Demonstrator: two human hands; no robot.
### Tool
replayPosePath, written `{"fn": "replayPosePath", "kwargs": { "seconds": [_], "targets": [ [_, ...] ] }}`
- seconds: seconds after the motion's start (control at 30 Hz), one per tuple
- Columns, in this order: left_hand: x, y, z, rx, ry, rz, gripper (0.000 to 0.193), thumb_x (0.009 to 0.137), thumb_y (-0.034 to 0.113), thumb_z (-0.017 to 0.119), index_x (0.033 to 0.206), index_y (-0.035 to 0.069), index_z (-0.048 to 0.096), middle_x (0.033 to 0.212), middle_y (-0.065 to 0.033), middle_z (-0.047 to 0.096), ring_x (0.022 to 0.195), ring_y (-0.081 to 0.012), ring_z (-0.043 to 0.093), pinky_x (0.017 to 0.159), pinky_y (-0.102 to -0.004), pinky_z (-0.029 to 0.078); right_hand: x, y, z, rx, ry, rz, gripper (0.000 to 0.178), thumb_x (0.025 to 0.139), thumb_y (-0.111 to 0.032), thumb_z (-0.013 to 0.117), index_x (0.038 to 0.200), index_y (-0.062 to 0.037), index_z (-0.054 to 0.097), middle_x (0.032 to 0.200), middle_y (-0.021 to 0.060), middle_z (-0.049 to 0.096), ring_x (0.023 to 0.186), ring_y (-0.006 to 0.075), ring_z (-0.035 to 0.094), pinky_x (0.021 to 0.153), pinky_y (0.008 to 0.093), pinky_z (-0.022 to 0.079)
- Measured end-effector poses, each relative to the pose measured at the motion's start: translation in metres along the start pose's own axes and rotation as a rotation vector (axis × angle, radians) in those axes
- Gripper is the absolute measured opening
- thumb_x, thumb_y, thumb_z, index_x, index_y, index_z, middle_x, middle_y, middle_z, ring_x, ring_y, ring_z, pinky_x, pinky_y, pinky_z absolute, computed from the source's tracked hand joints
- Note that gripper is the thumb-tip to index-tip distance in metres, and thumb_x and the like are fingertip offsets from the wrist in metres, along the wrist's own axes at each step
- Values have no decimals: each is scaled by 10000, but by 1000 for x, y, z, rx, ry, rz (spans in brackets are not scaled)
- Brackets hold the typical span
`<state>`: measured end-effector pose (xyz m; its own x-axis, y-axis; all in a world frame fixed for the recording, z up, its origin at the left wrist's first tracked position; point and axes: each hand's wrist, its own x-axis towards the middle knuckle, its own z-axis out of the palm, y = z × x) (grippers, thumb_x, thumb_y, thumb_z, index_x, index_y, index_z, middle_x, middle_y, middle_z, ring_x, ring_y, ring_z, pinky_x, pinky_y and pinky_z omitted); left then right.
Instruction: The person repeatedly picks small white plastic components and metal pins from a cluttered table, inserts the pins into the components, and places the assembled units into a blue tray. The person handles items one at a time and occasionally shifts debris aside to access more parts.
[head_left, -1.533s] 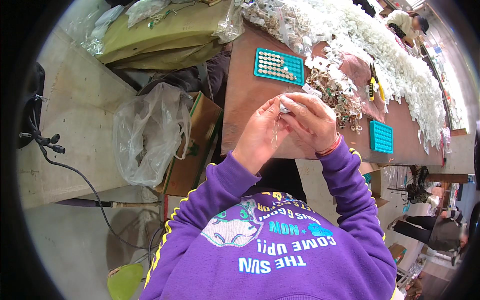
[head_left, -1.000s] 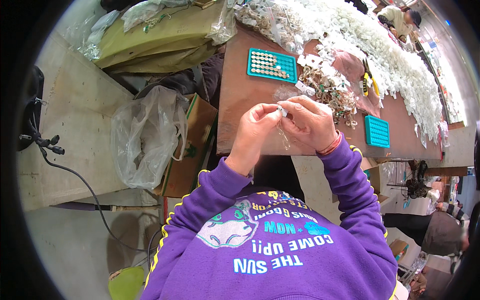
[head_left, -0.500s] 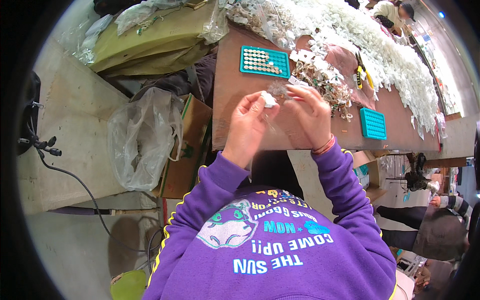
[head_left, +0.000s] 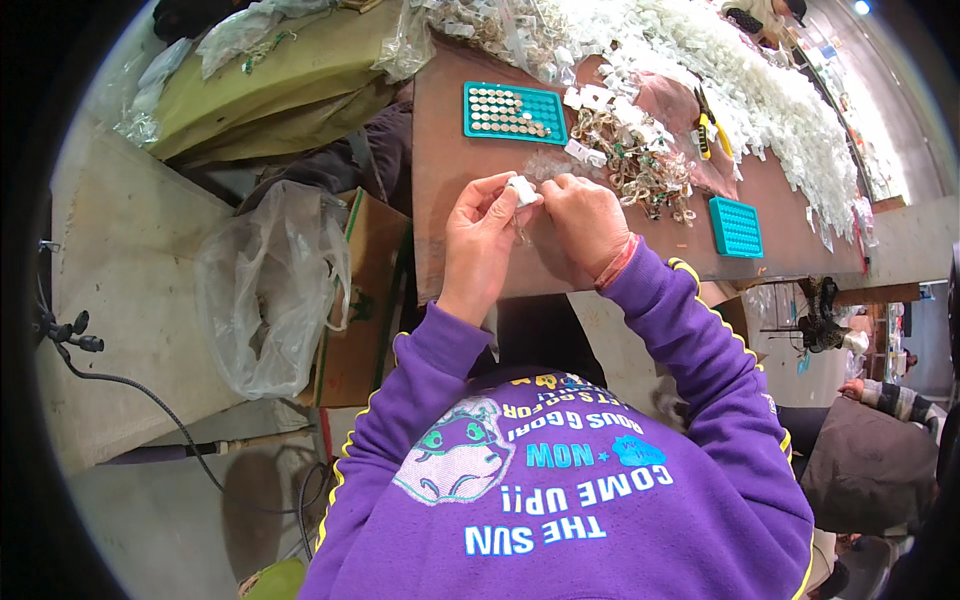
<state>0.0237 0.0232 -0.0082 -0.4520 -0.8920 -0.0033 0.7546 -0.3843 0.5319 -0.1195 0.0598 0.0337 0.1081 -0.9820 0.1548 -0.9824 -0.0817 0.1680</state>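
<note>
Just inside the table edge [head_left: 430, 270], both hands' fingers [head_left: 500, 190] pinching small white part [head_left: 521, 189]

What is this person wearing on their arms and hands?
Both arms wear long purple sweatshirt sleeves with thin yellow piping along the seams and cuffs. The left hand and right hand are bare, without gloves. A thin red-orange band circles the right wrist.

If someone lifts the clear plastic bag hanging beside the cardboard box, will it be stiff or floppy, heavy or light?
The clear plastic bag looks thin and crumpled, so it would probably flop and fold. It sags loosely and seems nearly empty, so it is likely light.
</note>
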Motion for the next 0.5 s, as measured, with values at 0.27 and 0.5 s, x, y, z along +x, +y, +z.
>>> {"fn": "replayPosePath", "kwargs": {
  "seconds": [0.27,0.5],
  "targets": [
    [0,3,2,-86,-23,-26,212,927,47,599,1127,-17,569,1069,-117,628,978,-209,636,924,-353,521,3,16,3,334,113,16,71,799,-99,583,831,-40,606,836,129,604,785,326,629,686,412,520],
    [0,3,-1,-62,-61,-28,204,932,35,579,1131,-9,576,1086,-126,622,1045,-244,610,979,-429,484,0,39,0,715,110,45,85,791,-71,665,863,-27,677,828,127,664,768,297,663,690,338,524]
  ]
}}
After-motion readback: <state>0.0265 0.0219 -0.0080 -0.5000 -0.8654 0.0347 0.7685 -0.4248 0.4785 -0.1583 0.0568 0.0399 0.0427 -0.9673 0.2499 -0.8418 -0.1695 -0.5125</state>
